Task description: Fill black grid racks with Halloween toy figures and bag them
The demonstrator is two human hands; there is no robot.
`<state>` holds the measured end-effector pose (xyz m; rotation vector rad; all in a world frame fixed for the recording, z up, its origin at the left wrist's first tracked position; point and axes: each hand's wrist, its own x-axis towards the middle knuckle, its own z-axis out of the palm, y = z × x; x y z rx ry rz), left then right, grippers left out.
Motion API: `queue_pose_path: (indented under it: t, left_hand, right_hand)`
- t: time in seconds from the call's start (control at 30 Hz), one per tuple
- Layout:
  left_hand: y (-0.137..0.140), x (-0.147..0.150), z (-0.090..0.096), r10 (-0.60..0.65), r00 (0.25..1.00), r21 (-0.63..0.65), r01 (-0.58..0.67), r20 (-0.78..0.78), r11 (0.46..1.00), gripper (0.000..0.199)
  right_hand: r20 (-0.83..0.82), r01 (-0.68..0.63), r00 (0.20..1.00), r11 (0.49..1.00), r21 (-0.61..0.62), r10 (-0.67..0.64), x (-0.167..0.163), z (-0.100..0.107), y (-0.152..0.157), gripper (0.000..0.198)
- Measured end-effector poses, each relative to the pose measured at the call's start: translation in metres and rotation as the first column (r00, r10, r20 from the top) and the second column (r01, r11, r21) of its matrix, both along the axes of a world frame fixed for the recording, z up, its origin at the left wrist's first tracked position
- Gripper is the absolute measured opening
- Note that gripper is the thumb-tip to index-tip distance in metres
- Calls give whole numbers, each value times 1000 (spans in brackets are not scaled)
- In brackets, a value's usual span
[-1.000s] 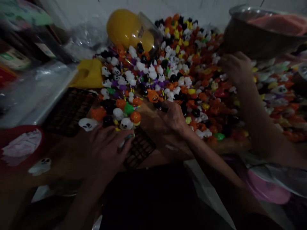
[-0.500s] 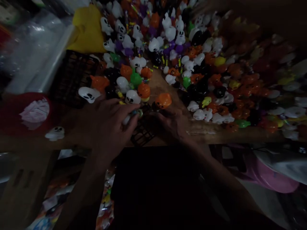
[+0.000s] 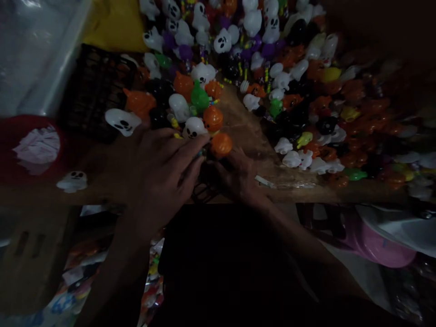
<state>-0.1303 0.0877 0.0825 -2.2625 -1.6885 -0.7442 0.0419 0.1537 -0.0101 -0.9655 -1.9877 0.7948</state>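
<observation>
My left hand [image 3: 163, 165] is closed, thumb and forefinger pinching a small tube [image 3: 200, 154] that is mostly hidden and has bits of teal and yellow. Facing it, my right hand [image 3: 238, 175] has its fingers around the lower part of an orange pumpkin toy [image 3: 221, 144]. The two hands nearly meet. Below them, part of a black lattice rack [image 3: 203, 193] shows at the table edge. Just beyond my left fingers sit a white skull-faced toy [image 3: 195, 128] and another orange pumpkin toy [image 3: 213, 119]. A white ghost toy [image 3: 122, 121] lies by my left knuckles.
Many ghost, pumpkin and cat-like toys [image 3: 293, 109] cover the wooden table [image 3: 243, 122]. At left are a red bowl [image 3: 63, 145] of paper slips, a black basket [image 3: 90, 86] and a lone ghost toy [image 3: 72, 181]. A pink stool-like object [image 3: 384, 245] stands below right. The light is dim.
The orange pumpkin toy and my right hand have come left, closer to my left hand. A small white strip now shows on the table right of my right wrist. The view has shifted slightly.
</observation>
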Motion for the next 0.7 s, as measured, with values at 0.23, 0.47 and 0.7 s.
queue_pose_path:
  t: [0.23,0.47,0.7]
  left_hand:
    - [2,-2,-6,97,989,-103,-86,111,991,33]
    - [-9,13,16,118,991,-29,-120,-57,992,40]
    - [28,13,11,-43,992,5,44,-117,999,17]
  right_hand:
    - [63,-155,986,986,62,151,-4,-1,8,23]
    - [89,-211,973,977,-40,214,1,7,10,19]
    - [186,-371,915,928,38,359,2,0,17,20]
